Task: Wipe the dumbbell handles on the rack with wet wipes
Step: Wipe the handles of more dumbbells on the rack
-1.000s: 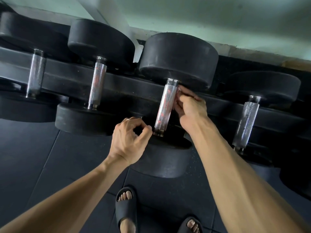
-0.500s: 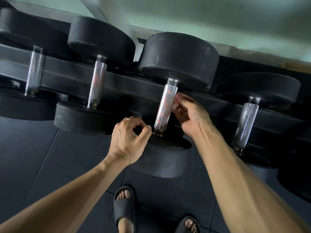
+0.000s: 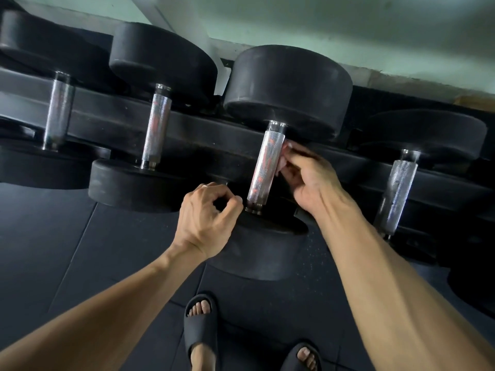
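The dumbbell being worked on lies across the rack [image 3: 112, 117], third in the row. Its knurled handle [image 3: 263, 170] spans the gap between the far head [image 3: 289, 89] and the near head [image 3: 263, 247].

Right hand [image 3: 308, 180]: fingers are curled against the right side of the handle, upper half, fingertips [image 3: 285, 153] touching the metal. A pale scrap is glimpsed under them, possibly the wipe; it cannot be confirmed. Whether anything is actually pinched cannot be told.

Left hand [image 3: 206, 218]: loosely curled, nothing seen in it, thumb tip just beside the handle's lower collar and above the near head.

Handling judgement: the dumbbell is judged heavy and rigid, seated stably, so it need not be lifted or steadied. The knurling is rough and should drag on a soft, thin wipe, and reddish specks suggest rust that may snag. The wipe is best wrapped round the handle mid-length and slid collar to collar. The neighbouring handle [image 3: 396, 191] lies well to the right of the grip.
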Available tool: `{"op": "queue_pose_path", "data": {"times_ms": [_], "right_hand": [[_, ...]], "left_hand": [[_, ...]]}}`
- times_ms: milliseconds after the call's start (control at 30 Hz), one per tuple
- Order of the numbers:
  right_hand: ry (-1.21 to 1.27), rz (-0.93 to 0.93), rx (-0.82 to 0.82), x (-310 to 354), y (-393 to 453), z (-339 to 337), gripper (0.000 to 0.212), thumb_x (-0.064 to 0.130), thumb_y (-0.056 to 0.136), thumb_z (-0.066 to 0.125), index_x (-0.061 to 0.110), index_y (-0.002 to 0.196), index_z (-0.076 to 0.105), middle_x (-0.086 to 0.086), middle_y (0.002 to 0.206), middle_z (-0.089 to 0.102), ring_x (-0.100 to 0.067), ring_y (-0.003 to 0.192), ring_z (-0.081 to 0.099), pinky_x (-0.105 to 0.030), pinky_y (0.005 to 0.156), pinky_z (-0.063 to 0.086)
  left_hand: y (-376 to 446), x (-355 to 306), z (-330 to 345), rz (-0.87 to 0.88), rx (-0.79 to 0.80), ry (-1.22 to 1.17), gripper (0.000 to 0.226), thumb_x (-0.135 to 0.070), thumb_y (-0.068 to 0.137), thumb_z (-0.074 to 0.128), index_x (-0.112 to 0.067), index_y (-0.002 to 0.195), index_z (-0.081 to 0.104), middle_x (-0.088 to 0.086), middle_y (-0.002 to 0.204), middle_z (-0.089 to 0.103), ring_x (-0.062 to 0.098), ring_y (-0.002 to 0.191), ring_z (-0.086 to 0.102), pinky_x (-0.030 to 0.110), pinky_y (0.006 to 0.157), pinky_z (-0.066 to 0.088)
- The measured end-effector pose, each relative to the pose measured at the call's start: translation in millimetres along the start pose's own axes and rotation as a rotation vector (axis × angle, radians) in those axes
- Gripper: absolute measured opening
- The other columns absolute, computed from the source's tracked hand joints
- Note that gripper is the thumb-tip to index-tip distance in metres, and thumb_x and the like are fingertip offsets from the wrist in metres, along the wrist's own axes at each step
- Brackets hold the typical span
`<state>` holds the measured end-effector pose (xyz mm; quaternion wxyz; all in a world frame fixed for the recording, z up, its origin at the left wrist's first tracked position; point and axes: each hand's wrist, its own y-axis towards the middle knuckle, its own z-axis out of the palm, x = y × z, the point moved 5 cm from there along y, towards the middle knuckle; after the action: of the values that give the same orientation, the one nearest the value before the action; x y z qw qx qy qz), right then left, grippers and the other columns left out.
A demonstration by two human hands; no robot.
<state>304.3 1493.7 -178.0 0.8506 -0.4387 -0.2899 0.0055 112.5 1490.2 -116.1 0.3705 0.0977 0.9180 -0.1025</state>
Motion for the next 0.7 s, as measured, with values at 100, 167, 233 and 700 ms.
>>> {"op": "queue_pose_path", "data": {"times_ms": [100, 167, 233, 700], "right_hand": [[-0.373, 0.095, 0.062, -19, -13, -15, 0.027, -0.018, 0.085, 0.058, 0.005, 0.078, 0.07, -0.007, 0.063, 0.072, -0.016, 0.056, 0.068, -0.025, 0.056, 0.06], [-0.608, 0.13, 0.149, -24, -21, -22, 0.032, -0.023, 0.081, 0.058, 0.006, 0.074, 0.071, -0.009, 0.061, 0.071, -0.016, 0.052, 0.067, -0.028, 0.059, 0.059], [-0.549, 0.09, 0.123, -13, -11, -18, 0.034, -0.024, 0.081, 0.056, 0.006, 0.071, 0.07, -0.009, 0.06, 0.07, -0.018, 0.051, 0.066, -0.03, 0.058, 0.057], [-0.054, -0.009, -0.005, -4, 14, 11, 0.037, -0.017, 0.09, 0.044, 0.007, 0.083, 0.072, -0.008, 0.08, 0.075, -0.02, 0.075, 0.071, -0.028, 0.074, 0.059]], "left_hand": [[0, -1, 0, -0.001, 0.003, -0.002, 0.045, -0.048, 0.072, 0.042, -0.011, 0.061, 0.065, -0.005, 0.061, 0.06, 0.012, 0.072, 0.054, 0.016, 0.061, 0.033], [0, -1, 0, -0.005, 0.0, -0.001, 0.045, -0.048, 0.072, 0.042, -0.01, 0.062, 0.065, -0.004, 0.062, 0.061, 0.012, 0.072, 0.054, 0.018, 0.061, 0.035], [0, -1, 0, -0.007, -0.001, -0.002, 0.047, -0.048, 0.071, 0.041, -0.01, 0.062, 0.066, -0.003, 0.063, 0.062, 0.012, 0.073, 0.054, 0.017, 0.062, 0.035], [0, -1, -1, -0.012, -0.007, 0.003, 0.045, -0.047, 0.071, 0.041, -0.01, 0.061, 0.065, -0.004, 0.061, 0.058, 0.013, 0.069, 0.052, 0.018, 0.058, 0.032]]}}
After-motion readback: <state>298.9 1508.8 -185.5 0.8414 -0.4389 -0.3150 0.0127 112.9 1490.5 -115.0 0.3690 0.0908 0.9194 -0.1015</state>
